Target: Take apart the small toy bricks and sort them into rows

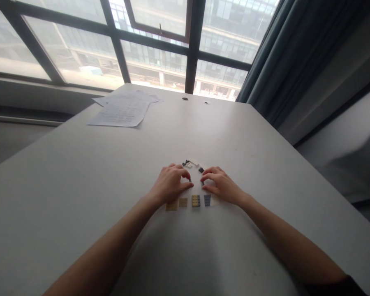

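Note:
My left hand (172, 183) pinches a small grey toy brick (190, 180) between thumb and fingertips, just above or on the table. Opposite it, my right hand (219, 184) has its thumb and fingers closed around another small grey brick (202, 183), partly hidden by the fingers. A short gap separates the two hands. Nearer to me lie a tan plate (172, 206) partly under my left hand, a smaller tan plate (183, 202), a tan-and-grey studded block (195, 200) and a grey wedge-shaped plate (207, 200).
Beyond my hands sit small black pieces (185, 163), a white piece (193, 162) and a dark brick (201, 169). Printed papers (120, 111) lie at the far left of the white table (185, 135). Windows stand behind it, with a dark curtain (274, 57) at right.

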Motion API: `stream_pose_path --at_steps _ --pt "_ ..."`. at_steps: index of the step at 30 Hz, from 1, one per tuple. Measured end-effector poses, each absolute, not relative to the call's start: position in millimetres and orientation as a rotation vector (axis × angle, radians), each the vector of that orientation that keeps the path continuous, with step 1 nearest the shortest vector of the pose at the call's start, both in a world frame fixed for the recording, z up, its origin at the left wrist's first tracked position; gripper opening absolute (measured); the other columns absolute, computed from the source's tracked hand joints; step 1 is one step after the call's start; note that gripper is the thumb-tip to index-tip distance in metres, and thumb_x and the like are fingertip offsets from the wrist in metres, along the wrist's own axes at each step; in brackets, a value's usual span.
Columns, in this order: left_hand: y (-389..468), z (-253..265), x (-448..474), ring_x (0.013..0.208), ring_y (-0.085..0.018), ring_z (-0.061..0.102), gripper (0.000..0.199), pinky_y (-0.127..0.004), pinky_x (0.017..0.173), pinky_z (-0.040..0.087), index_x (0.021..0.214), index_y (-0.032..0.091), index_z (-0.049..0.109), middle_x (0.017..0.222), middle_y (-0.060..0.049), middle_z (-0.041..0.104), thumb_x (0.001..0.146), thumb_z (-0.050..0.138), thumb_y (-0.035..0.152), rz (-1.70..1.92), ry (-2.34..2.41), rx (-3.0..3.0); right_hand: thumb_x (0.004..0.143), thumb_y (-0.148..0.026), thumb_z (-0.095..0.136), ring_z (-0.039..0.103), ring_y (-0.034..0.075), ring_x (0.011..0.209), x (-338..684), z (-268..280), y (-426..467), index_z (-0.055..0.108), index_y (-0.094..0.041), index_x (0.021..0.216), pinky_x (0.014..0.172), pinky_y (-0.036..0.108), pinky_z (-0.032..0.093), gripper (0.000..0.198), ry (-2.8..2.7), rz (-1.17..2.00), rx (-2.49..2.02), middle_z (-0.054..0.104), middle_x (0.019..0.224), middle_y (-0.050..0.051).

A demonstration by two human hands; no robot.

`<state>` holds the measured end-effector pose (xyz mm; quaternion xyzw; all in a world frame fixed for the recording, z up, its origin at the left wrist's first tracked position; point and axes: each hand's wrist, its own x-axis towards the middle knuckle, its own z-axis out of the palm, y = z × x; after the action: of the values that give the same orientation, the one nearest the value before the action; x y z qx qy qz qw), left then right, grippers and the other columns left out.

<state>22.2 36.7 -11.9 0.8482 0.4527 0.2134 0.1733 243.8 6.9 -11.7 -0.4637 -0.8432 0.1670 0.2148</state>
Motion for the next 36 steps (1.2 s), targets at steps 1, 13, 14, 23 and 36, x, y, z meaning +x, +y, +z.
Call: stream_pose_path --at_steps 1,13,14,23,36 --pt "37 -12 28 0.091 -0.024 0.058 0.015 -0.038 0.083 0.042 0.079 0.026 0.072 0.088 -0.002 0.069 0.073 0.068 0.038 0.581 1.27 2.423 0.079 -0.019 0.069 0.053 0.022 0.106 244 -14 6 0.068 -0.023 0.095 0.096 0.041 0.042 0.016 -2.352 0.447 -1.303 0.062 0.108 0.005" --pt "40 -20 35 0.094 -0.024 0.057 0.016 -0.039 0.085 0.04 0.086 0.029 0.073 0.093 -0.002 0.068 0.081 0.06 0.036 0.522 1.179 2.526 0.081 -0.021 0.067 0.054 0.021 0.106 248 -24 6 0.071 -0.025 0.095 0.098 0.041 0.041 0.015 -2.248 0.461 -1.349 0.065 0.107 0.004" --pt "41 -20 34 0.094 -0.024 0.057 0.015 -0.038 0.085 0.04 0.087 0.029 0.073 0.094 -0.002 0.068 0.082 0.059 0.034 0.52 1.172 2.53 0.082 -0.021 0.066 0.053 0.021 0.106 248 -24 5 0.071 -0.025 0.094 0.098 0.041 0.041 0.014 -2.248 0.463 -1.348 0.065 0.107 0.004" --pt "35 -19 41 0.093 -0.023 0.056 0.013 -0.038 0.085 0.039 0.086 0.029 0.074 0.092 -0.003 0.067 0.083 0.061 0.03 0.535 1.134 2.576 0.083 -0.022 0.065 0.053 0.022 0.106 247 -25 3 0.071 -0.025 0.094 0.096 0.042 0.04 0.013 -2.242 0.452 -1.366 0.065 0.107 0.005" --pt "34 -21 43 0.095 -0.023 0.056 0.013 -0.04 0.088 0.038 0.089 0.026 0.072 0.095 -0.003 0.067 0.083 0.062 0.032 0.539 1.191 2.632 0.082 -0.02 0.066 0.052 0.022 0.106 246 -25 2 0.071 -0.023 0.096 0.096 0.041 0.04 0.015 -2.228 0.426 -1.349 0.065 0.108 0.004"
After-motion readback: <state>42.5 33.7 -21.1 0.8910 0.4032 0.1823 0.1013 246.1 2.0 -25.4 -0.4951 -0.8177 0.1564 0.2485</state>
